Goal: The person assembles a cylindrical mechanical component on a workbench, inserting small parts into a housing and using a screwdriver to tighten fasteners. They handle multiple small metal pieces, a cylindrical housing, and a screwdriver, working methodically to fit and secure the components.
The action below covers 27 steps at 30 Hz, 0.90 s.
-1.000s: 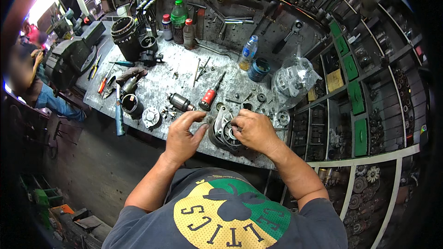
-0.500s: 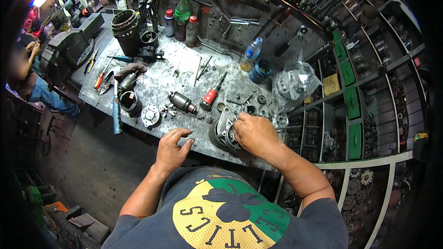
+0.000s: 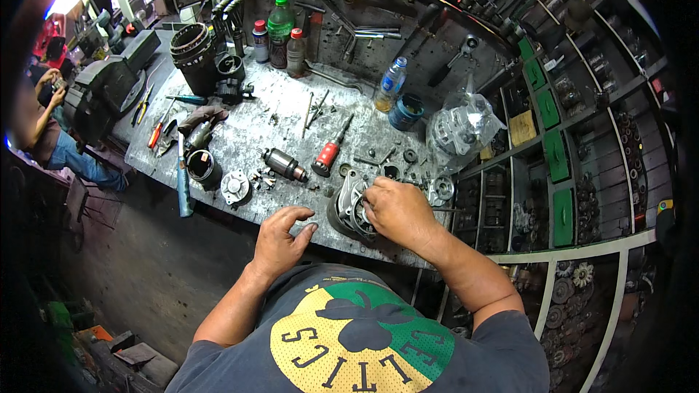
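Motor housing sits at frame centre on the workbench front edge; armature left of screwdriver; bottles upper centre; vise far left.

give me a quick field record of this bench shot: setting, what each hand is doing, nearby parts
setting: cluttered grey metal workbench in a workshop
right hand: resting on a round grey metal motor housing, fingers at its top
left hand: open, fingers curled, at the bench's near edge, holding nothing
nearby: copper-wound armature, red-handled screwdriver, round metal end cover
back of bench: green plastic bottle, clear plastic bottle
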### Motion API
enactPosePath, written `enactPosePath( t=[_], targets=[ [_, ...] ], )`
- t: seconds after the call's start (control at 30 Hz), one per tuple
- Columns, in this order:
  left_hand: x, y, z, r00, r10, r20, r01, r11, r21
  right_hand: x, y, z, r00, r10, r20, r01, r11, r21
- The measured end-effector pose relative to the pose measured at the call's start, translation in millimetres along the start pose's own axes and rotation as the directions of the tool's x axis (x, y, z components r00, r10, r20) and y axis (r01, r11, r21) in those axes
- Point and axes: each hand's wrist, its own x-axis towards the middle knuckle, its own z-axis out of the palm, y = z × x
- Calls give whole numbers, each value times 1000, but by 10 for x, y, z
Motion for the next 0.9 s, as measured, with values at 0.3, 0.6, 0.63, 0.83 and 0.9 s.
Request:
enactPosePath(
  t=[0.3, 0.6, 0.63, 0.83, 0.9],
  targets=[
    [207, 205, 235, 986, 156, 56, -154, 987, -35, -49, 46, 84, 999, -28, -41, 29, 999, 23],
    [263, 251, 333, 970, 190, 155, -184, 982, -46, 2, -8, 14, 993, -88, -84, 92, 995, 47],
    [258, 254, 333, 969, 202, 140, -197, 979, -52, 2, -12, 2, 992, -89, -88, 93, 995, 44],
    [195, 247, 315, 977, 143, 160, -130, 988, -88, -37, -33, -1, 996, -55, -74, 56, 998, 11],
    [171, 233, 303, 976, 156, 150, -146, 987, -73, -30, -25, 4, 996, -56, -74, 57, 998, 12]
  ],
)
